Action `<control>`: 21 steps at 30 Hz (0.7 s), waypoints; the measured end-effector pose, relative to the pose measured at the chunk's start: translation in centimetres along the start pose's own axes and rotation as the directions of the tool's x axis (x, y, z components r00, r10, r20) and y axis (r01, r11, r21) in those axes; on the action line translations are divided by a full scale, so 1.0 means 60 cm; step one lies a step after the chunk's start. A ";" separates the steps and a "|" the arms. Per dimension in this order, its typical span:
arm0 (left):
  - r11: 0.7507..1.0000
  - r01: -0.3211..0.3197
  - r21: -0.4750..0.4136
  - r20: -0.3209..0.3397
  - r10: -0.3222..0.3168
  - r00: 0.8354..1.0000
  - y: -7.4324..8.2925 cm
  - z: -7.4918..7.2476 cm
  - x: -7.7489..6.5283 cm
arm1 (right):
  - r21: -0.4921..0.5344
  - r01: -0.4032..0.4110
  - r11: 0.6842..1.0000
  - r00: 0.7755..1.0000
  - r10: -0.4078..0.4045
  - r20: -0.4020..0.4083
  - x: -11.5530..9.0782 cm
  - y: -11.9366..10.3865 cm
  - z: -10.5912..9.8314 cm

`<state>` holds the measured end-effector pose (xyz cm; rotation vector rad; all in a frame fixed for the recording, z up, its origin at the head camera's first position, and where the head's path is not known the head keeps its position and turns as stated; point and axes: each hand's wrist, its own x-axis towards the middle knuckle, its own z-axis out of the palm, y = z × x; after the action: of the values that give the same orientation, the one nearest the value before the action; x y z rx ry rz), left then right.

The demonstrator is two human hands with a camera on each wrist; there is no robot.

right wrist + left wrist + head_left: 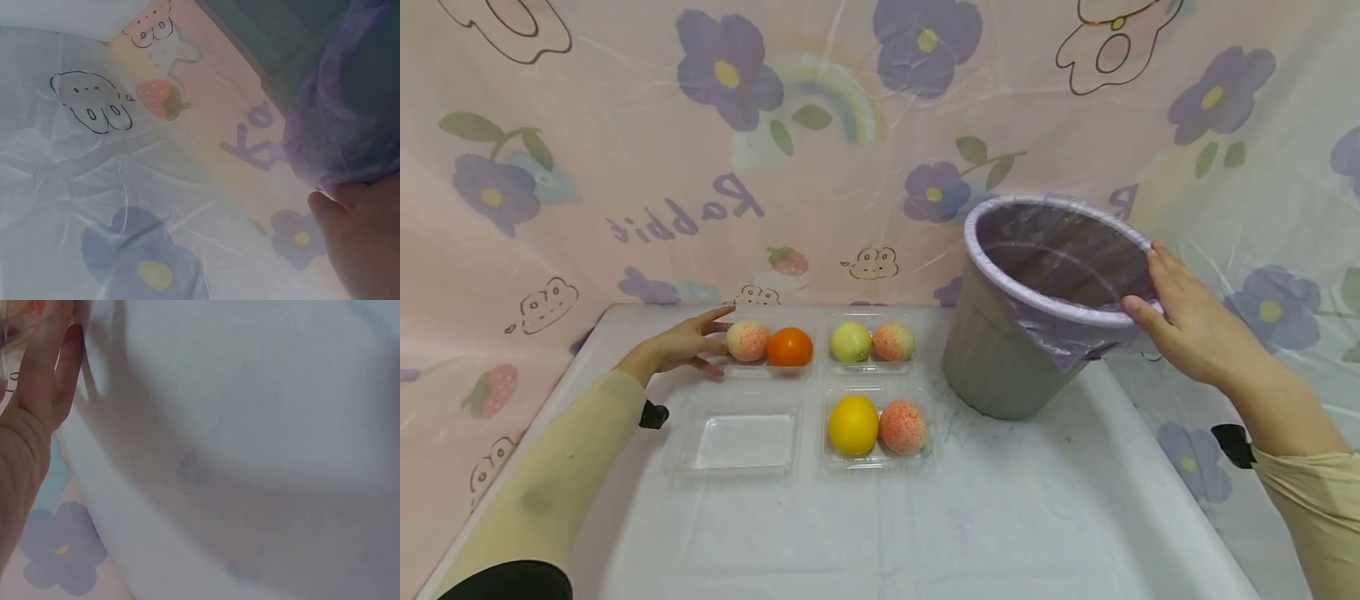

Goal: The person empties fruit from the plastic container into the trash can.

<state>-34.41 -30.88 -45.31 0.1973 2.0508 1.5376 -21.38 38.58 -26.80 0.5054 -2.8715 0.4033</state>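
Note:
My left hand [688, 343] is at the left end of a clear plastic box holding a peach [748, 341] and an orange [789, 347]. Its fingers are spread around that end; in the left wrist view the fingers [40, 369] reach the box's edge, partly out of frame. On the right, a grey trash bin [1000, 367] with a lilac rim and a thin purple liner bag [1060, 337] leans rightward. My right hand [1195, 321] holds the rim's right side, thumb toward the front. The right wrist view shows its thumb [325, 206] against the liner.
Another clear box holds a yellow-green fruit [851, 342] and a peach [893, 342]. A nearer box has a yellow fruit [853, 425] and a reddish peach [903, 427]. Left of it lies a fruitless clear box [741, 442]. Patterned curtains [850, 167] surround the white table [880, 533].

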 end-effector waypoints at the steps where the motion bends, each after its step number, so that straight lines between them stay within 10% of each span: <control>1: 1.000 0.000 -0.005 -0.004 0.000 1.000 -0.001 0.000 0.001 | 0.000 0.002 1.000 1.000 -0.002 -0.001 0.000 0.001 0.000; 21: 0.987 -0.151 -0.055 -0.087 0.145 0.986 0.009 -0.006 -0.016 | 0.002 0.008 1.000 1.000 -0.008 -0.008 -0.002 0.003 0.003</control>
<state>-33.91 -31.44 -44.40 0.2722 2.0897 1.7227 -21.37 38.75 -27.05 0.5141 -2.8606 0.4055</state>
